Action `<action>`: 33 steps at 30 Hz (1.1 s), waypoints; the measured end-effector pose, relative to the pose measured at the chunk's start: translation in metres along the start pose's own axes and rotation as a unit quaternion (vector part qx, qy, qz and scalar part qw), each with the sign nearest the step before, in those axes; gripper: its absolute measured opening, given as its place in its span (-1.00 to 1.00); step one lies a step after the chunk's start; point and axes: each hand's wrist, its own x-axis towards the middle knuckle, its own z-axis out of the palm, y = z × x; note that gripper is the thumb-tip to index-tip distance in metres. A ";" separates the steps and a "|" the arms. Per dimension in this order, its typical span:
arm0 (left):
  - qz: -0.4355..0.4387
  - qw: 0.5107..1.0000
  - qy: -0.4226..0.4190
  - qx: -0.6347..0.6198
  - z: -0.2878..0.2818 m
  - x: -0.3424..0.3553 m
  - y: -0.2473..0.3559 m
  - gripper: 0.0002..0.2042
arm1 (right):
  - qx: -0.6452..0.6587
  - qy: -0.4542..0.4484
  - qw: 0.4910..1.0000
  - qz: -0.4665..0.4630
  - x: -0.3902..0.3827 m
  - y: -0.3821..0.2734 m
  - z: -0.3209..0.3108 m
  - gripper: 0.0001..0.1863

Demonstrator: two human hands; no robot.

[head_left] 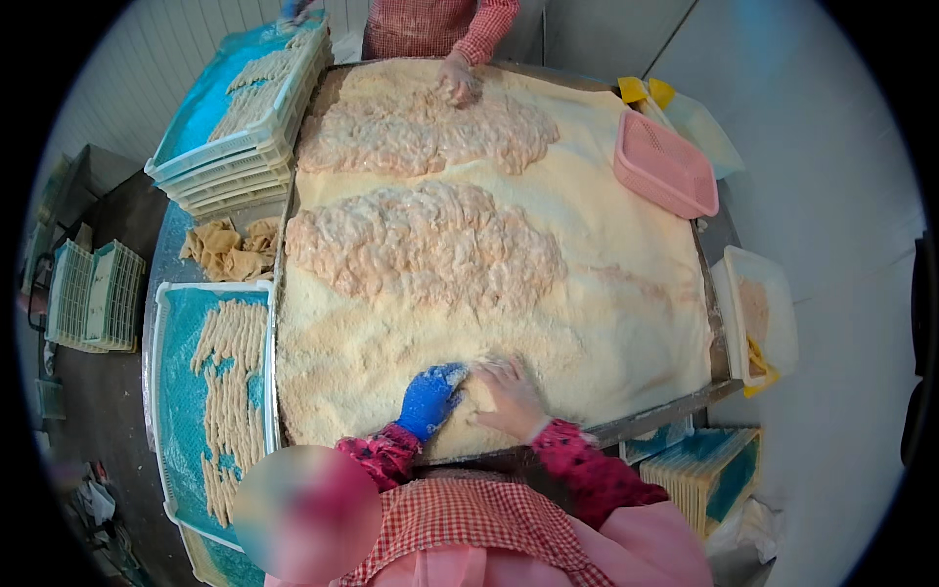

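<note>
Pale yellow breadcrumbs (606, 245) filled the large metal tray (709, 323) that took up most of the head view. At its near edge the left hand (430, 396), in a blue glove dusted with crumbs, pressed down into the crumbs with its fingers curled; whether it gripped anything under the coating I could not tell. Just beside it, touching at the fingertips, the bare right hand (509, 396) lay spread flat on the crumbs, fingers open and half buried, grasping nothing visible.

Farther up the tray 2 heaps of pinkish battered strips (421, 245) lay on the crumbs, 1 in the middle and 1 toward the far edge. A co-worker's hand (458, 78), in a red checked sleeve, rested on the far heap.

To the left of the tray stood a white crate with a blue liner (176, 391), holding rows of breaded strips (230, 372). Behind it, a stack of similar crates (235, 147) carried more coated strips. A pink basket (665, 161) sat upside down on the crumbs at the far right corner, and a white tub (758, 313) stood just outside the right rim.
</note>
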 end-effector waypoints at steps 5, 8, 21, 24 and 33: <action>-0.070 0.993 -0.071 0.068 -0.037 -0.019 -0.028 -0.64 | 0.066 0.052 0.992 0.099 0.000 0.057 0.017 -0.66; -0.070 0.994 -0.067 0.056 -0.045 -0.030 -0.038 -0.60 | 0.169 0.082 0.955 0.229 -0.023 0.079 0.018 -0.66; -0.195 0.705 0.111 -0.673 0.027 -0.001 0.038 -0.54 | 0.058 0.163 0.984 0.031 0.030 -0.037 0.027 -0.52; -0.213 0.745 0.072 -0.628 0.002 0.002 0.042 -0.45 | 0.139 0.233 0.961 0.051 0.048 -0.049 0.019 -0.36; -0.268 0.457 0.248 -0.811 -0.041 -0.023 -0.006 -0.59 | 0.103 0.106 0.986 0.074 0.150 -0.038 0.001 -0.54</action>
